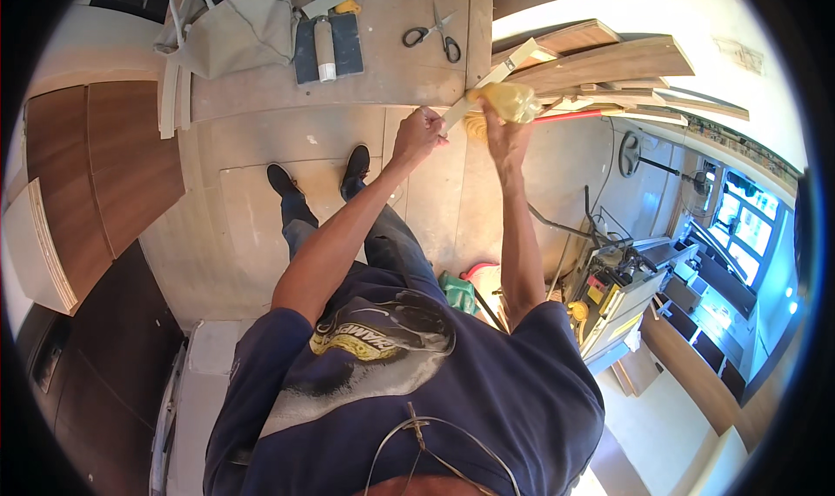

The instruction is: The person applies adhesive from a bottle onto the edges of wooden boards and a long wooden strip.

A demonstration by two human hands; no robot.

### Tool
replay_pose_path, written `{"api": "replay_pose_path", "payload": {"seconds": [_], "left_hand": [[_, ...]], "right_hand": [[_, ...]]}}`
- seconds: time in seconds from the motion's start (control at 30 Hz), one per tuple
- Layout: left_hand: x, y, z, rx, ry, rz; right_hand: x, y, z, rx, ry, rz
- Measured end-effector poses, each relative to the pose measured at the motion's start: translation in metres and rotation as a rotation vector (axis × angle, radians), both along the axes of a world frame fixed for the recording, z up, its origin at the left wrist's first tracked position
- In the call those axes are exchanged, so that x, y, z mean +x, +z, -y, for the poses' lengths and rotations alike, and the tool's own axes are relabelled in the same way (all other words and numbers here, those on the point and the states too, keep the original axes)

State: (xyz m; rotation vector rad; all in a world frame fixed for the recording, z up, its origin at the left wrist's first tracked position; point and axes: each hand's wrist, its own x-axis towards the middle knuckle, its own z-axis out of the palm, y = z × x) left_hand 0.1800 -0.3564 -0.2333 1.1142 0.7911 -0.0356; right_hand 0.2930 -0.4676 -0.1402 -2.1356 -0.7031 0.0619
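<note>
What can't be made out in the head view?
Pale strip, near end: head view, hidden by left hand.
Yellowish bottle, contents: head view, blurred.
Right hand, some fingers: head view, hidden by bottle.
Canvas bag, far part: head view, cut off by top edge.

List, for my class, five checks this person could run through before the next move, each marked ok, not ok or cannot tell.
1. Strip gripped: ok; the left hand holds the lower end of the pale strip.
2. Bottle gripped: ok; the right hand holds the yellow bottle.
3. Bottle touching strip: cannot tell; they overlap in this view.
4. Scissors closed: not ok; their blades are spread on the table.
5. Scissors apart from both hands: ok; neither touches them.
</note>
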Motion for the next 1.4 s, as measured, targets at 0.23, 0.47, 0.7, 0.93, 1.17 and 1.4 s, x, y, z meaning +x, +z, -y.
{"api": "replay_pose_path", "payload": {"seconds": [0.23, 0.47, 0.7, 0.93, 1.17, 1.4], "left_hand": [[-0.001, -0.001, -0.002, -0.030, -0.048, 0.034], [-0.006, -0.006, -0.002, -0.037, -0.080, 0.064], [0.010, -0.005, 0.008, -0.091, 0.022, 0.086], [0.016, -0.003, 0.013, -0.186, 0.071, 0.065], [0.017, -0.006, 0.009, -0.173, 0.053, 0.066], [0.016, -0.009, 0.010, -0.180, 0.045, 0.084]], "right_hand": [[0.016, -0.005, 0.011, 0.009, -0.103, -0.122], [0.015, -0.003, 0.015, -0.006, -0.049, 0.078], [0.025, 0.014, 0.018, 0.138, -0.204, -0.071], [-0.012, 0.008, 0.006, 0.066, -0.073, -0.127], [0.019, -0.011, 0.001, 0.041, -0.055, -0.081], [0.016, -0.003, -0.002, 0.007, -0.068, -0.061]]}}
